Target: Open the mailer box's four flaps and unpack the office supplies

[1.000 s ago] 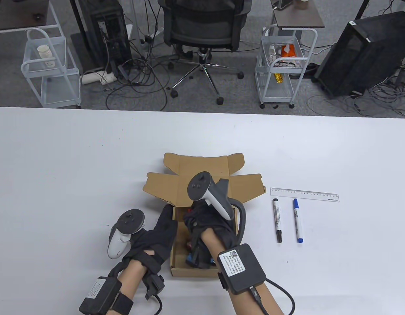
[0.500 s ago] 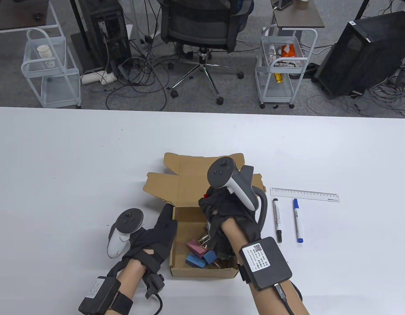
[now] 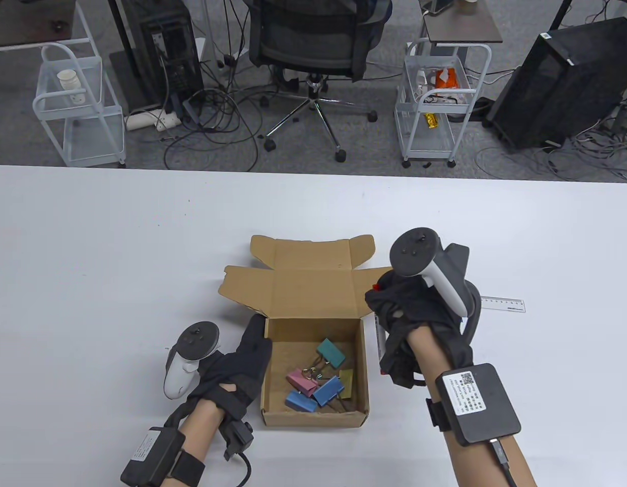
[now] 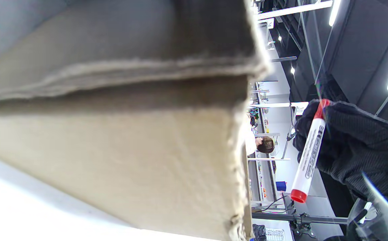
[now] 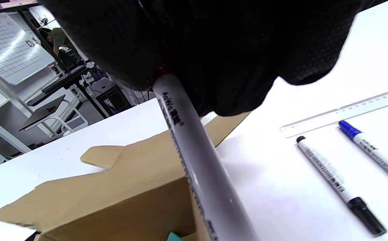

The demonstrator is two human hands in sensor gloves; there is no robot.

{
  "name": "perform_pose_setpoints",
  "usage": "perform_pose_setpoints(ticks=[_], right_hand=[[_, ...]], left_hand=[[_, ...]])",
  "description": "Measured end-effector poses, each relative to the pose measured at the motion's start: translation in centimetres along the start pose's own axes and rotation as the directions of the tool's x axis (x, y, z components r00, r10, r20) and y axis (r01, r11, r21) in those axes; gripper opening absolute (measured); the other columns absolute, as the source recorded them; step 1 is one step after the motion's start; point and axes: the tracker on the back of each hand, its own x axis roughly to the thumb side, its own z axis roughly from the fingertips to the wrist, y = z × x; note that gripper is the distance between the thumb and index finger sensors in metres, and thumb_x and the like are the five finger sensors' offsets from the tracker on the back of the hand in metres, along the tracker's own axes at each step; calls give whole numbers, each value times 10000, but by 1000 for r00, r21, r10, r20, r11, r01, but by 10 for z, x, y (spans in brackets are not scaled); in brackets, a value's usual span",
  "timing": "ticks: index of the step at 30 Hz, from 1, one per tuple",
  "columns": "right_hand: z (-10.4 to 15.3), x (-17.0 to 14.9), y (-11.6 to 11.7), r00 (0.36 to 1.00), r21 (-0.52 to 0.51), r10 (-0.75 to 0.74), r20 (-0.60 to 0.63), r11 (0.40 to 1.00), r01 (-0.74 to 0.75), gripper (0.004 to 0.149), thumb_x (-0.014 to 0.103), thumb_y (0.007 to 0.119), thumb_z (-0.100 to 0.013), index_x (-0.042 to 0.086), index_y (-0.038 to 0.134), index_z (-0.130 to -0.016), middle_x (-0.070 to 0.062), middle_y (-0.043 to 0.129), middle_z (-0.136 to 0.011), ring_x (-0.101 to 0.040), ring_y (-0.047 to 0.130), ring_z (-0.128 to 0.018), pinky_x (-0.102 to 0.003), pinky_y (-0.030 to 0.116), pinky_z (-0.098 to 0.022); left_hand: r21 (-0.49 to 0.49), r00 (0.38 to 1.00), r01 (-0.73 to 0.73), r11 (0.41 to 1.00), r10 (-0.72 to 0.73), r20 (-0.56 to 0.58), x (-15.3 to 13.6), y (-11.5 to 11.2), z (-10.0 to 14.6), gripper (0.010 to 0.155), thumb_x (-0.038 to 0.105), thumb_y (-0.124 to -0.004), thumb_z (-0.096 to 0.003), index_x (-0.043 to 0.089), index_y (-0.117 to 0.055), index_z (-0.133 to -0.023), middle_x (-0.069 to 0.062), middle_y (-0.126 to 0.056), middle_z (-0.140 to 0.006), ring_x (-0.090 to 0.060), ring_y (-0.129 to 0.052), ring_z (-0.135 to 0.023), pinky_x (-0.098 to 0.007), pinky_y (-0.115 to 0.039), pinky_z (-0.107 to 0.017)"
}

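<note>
The brown mailer box [image 3: 272, 289] stands open at the table's middle, its flaps folded back. Several coloured binder clips [image 3: 327, 390] lie inside. My left hand [image 3: 255, 335] lies flat against the outside of the box's left wall, fingers straight; the wall [image 4: 130, 150] fills the left wrist view. My right hand [image 3: 389, 304] is just right of the box, above the table, and grips a white marker with red ends [image 3: 380, 340]. The marker also shows in the left wrist view [image 4: 309, 150] and the right wrist view [image 5: 197, 157].
A clear ruler [image 3: 503, 304] lies on the table to the right, partly under my right hand. In the right wrist view a black marker [image 5: 338, 180] and a blue marker [image 5: 371, 147] lie side by side below the ruler [image 5: 344, 110]. The white table [image 3: 115, 243] stretches to the left and behind.
My right hand rose out of the box with the red marker and moved right, now covering the black and blue markers. The binder clips came into view. My left hand stayed put.
</note>
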Motion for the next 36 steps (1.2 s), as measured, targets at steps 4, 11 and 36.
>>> perform_pose_setpoints(ticks=[4,11,36], right_hand=[[-6,-30,-14,999,-21,-19,-45,1000,18,458,385,863,-565,142,785,-945,-77,1034,-785,-345,1040,-653,-565,829,-580],[-21,-87,-33,990,-40,-24,-139,999,19,449,378,872,-560,156,795,-942,-77,1035,-785,-348,1038,-658,-568,825,-584],[-108,-216,6,921,1,66,-384,997,-71,440,376,880,-546,175,816,-931,-71,1031,-799,-343,1025,-686,-563,808,-613]], left_hand=[[2,1000,-2,1000,2,1,0,0,0,760,448,-429,-616,127,50,-1111,-302,6,-1199,-637,-153,-1103,-705,-405,-764],[-4,1000,-9,1000,9,-4,0,-1,1,774,462,-429,-613,113,51,-1109,-308,11,-1195,-621,-140,-1105,-693,-396,-769],[14,1000,-16,1000,16,-12,-2,-3,2,809,499,-430,-607,100,80,-1092,-307,23,-1194,-589,-122,-1115,-668,-372,-783]])
